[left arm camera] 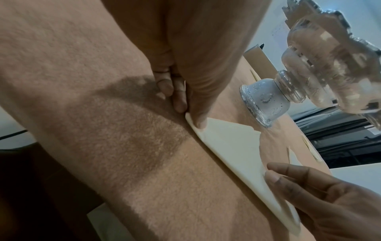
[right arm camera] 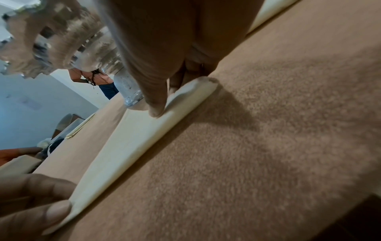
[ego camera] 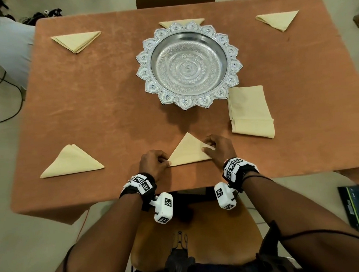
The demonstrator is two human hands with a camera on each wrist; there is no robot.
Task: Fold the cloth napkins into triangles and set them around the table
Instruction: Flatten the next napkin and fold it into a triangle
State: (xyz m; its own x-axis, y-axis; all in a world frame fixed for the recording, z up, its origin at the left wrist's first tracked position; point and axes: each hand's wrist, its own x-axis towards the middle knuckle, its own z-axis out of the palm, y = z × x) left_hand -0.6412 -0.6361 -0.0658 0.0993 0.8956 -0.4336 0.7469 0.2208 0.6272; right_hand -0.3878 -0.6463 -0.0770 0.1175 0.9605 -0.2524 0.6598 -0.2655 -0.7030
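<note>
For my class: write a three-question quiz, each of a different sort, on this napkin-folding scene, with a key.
1. True or false: the left hand and right hand each pinch a corner of the near-centre triangle napkin.
2. How many napkins lie folded as triangles in all?
A) three B) five C) seven
3. Fill in: the unfolded napkin stack lies beside the silver ____.

Key: 1 true; 2 B; 3 bowl.

Both forearms are bare. Each wrist wears a black strap (ego camera: 245, 174) with white blocks (ego camera: 164, 208) bearing black-and-white square codes — thin black cables (ego camera: 323, 230) trail along the arms.
</note>
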